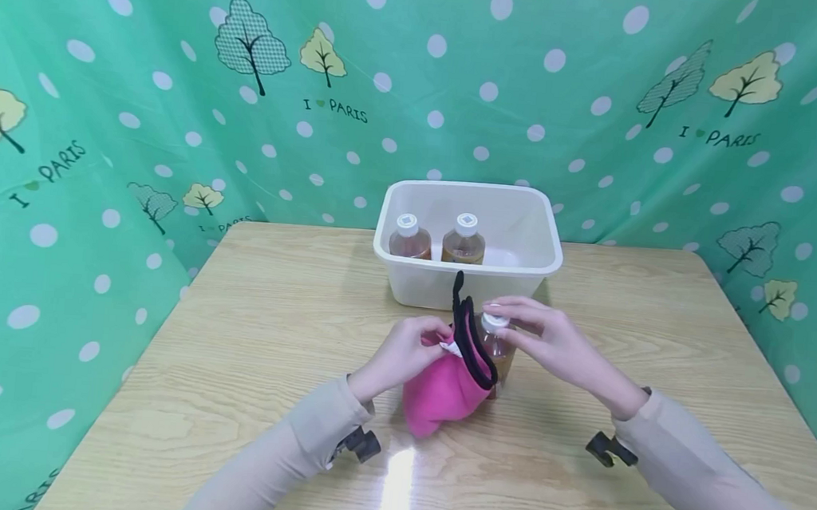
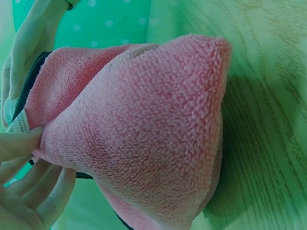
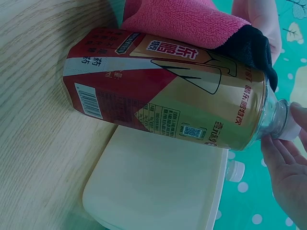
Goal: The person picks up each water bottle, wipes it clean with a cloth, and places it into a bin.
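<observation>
My left hand (image 1: 411, 351) pinches a pink towel cloth (image 1: 444, 394) with black edging near its small white label. The cloth (image 2: 144, 110) hangs down in folds, and its edging lies along the side of a drink bottle (image 1: 497, 354). With the fingers of my right hand (image 1: 546, 334) I grip that bottle by its white cap (image 3: 290, 125). In the right wrist view the bottle's red and gold label (image 3: 158, 91) shows, with the cloth overlapping one side of it. Part of the bottle is hidden behind the cloth in the head view.
Behind my hands a white plastic bin (image 1: 464, 283) stands near the table's back edge. It holds two capped bottles, one at the left (image 1: 410, 239) and one in the middle (image 1: 464, 242). A green dotted curtain (image 1: 426, 128) hangs beyond the wooden table (image 1: 264, 356).
</observation>
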Available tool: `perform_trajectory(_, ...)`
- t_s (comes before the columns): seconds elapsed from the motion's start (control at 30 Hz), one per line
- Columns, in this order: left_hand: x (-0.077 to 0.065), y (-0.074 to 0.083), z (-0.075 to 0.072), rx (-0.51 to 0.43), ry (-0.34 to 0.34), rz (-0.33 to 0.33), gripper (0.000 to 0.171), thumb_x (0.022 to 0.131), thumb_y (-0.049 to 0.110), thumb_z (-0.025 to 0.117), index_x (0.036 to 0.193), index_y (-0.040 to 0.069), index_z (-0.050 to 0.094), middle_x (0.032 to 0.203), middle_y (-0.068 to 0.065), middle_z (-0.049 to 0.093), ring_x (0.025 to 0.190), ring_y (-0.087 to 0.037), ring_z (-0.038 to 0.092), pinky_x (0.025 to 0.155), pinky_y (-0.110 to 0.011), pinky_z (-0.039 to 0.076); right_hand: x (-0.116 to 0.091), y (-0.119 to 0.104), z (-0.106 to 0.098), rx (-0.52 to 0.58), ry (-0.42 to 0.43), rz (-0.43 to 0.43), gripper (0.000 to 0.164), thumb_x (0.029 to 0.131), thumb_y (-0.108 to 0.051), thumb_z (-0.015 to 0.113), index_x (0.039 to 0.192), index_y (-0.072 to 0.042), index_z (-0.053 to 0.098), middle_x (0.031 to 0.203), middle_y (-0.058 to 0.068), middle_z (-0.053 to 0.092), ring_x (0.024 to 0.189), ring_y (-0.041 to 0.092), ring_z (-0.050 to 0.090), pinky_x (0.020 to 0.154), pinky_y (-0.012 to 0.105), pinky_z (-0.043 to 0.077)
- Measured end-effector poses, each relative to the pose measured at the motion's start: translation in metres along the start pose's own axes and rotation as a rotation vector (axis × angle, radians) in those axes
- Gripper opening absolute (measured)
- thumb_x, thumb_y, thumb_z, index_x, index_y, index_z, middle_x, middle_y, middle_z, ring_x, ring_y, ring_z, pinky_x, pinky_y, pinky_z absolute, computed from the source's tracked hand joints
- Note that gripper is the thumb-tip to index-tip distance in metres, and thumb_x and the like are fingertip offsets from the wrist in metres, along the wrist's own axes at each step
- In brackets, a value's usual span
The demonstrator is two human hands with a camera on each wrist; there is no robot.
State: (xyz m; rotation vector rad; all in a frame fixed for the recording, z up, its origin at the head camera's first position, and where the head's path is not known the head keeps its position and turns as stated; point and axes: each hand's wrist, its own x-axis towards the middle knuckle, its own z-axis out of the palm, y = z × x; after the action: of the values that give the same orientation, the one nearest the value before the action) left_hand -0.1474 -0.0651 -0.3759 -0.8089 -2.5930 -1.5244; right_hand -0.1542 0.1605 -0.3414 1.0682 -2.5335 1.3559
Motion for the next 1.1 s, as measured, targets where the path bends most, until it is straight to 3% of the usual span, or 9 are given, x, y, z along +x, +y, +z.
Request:
perform_trajectory(0.3, 0.001, -0.005, 0.004, 0.022, -0.020, -0.042, 0.016, 0.073, -0.008, 0.058, 0.087, -0.003, 0.061, 0.087, -0.013, 0.064, 0.079, -0.021, 0.061, 0.070, -0.018, 0.050, -0.001, 0.001, -0.001, 0.019, -0.002, -0.013, 0.032, 0.078, 0.003, 0.061, 0.110, 0.000, 0.059, 0.113, 0.012, 0.058, 0.104, 0.006, 0.051, 0.085, 0.021, 0.046)
perform_trajectory(0.53, 0.000, -0.006, 0.007, 0.046, -0.019, -0.038, 0.013, 0.072, -0.007, 0.060, 0.085, -0.002, 0.060, 0.084, -0.012, 0.064, 0.078, -0.022, 0.061, 0.068, -0.018, 0.050, -0.001, 0.002, -0.001, 0.020, -0.003, -0.012, 0.032, 0.079, 0.002, 0.060, 0.111, 0.000, 0.059, 0.114, 0.011, 0.057, 0.105, 0.006, 0.051, 0.085, 0.021, 0.046)
perform_trajectory(0.83, -0.002, -0.025, 0.018, 0.117, -0.096, -0.092, 0.016, 0.071, -0.009, 0.058, 0.085, -0.002, 0.059, 0.082, -0.012, 0.063, 0.071, -0.018, 0.057, 0.062, -0.018, 0.048, -0.001, 0.002, -0.001, 0.016, -0.003, -0.004, 0.031, 0.080, -0.002, 0.060, 0.112, -0.002, 0.059, 0.114, 0.010, 0.058, 0.105, 0.008, 0.051, 0.085, 0.024, 0.046)
perform_trajectory(1.1, 0.001, -0.026, 0.019, 0.133, -0.148, -0.131, 0.012, 0.072, -0.008, 0.059, 0.082, -0.002, 0.058, 0.081, -0.012, 0.062, 0.070, -0.018, 0.059, 0.062, -0.015, 0.047, -0.001, 0.001, -0.001, -0.004, 0.008, -0.007, 0.031, 0.080, -0.002, 0.061, 0.110, -0.002, 0.060, 0.113, 0.009, 0.059, 0.105, 0.008, 0.051, 0.086, 0.020, 0.045)
